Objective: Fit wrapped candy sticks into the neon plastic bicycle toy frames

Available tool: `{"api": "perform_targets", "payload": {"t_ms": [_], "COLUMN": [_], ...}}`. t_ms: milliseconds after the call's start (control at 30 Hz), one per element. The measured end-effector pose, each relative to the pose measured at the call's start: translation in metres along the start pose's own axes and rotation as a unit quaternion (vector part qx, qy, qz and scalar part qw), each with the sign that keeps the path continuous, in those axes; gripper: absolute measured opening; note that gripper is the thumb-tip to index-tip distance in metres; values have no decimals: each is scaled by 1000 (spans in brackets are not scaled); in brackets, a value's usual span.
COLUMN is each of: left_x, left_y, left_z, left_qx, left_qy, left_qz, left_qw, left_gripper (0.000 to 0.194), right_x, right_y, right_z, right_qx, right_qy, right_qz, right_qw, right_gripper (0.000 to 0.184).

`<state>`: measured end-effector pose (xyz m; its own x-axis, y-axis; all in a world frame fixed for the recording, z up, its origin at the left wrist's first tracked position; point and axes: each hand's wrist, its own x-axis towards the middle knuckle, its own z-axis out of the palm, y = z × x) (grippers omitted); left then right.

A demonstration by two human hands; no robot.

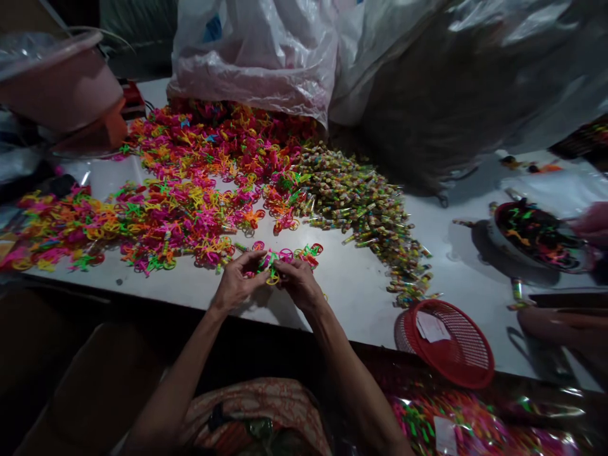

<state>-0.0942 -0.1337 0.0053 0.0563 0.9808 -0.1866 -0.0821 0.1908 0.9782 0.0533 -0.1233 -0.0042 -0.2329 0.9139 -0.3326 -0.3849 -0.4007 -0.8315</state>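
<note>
Near the table's front edge, my left hand (237,280) and my right hand (300,282) meet with bent fingers around a small cluster of plastic toy pieces (272,277). The pieces are green, pink and yellow, with ring-like parts; their exact kind is too small to tell. Both hands pinch at this cluster, and the fingers partly cover it. Just beyond the right fingertips lie a few loose red and green pieces (311,252). A wide heap of similar bright plastic pieces (190,209) spreads ahead and to the left.
Small wrapped tubes (356,196) form a pile right of centre. A red mesh basket (477,335) with paper inside sits at the front edge. Large plastic bags (256,50) stand behind. At right, another person's hand (591,221) is beside a bowl (503,237). A pink tub (61,82) stands left.
</note>
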Motion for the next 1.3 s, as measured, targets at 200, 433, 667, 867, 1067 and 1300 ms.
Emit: {"api": "perform_targets", "payload": {"t_ms": [200,433,667,867,1067,1300], "left_x": [-2,-10,-19,-19,-19,-19], "left_y": [4,13,12,9,8,-1], "left_z": [-11,-8,-7,-1,-9,-19], "left_qx": [26,207,285,317,236,198], "left_qy": [-48,-36,-17,77,11,-6], "left_qz": [30,205,322,416,423,417], "left_qw": [998,956,903,849,875,887], "left_gripper": [48,33,35,35,28,26], "right_x": [-1,-8,-15,-13,-13,-13], "right_y": [-14,-19,-38,-31,-20,-34], "right_z": [-11,-17,-19,-17,-23,-17], "right_qx": [-78,-150,-236,-166,-129,-183], "right_qy": [-40,-64,-124,-96,-114,-147], "right_qz": [-72,-125,-174,-140,-116,-94], "right_qw": [994,979,948,971,978,967], "right_gripper": [26,23,26,31,25,22]}}
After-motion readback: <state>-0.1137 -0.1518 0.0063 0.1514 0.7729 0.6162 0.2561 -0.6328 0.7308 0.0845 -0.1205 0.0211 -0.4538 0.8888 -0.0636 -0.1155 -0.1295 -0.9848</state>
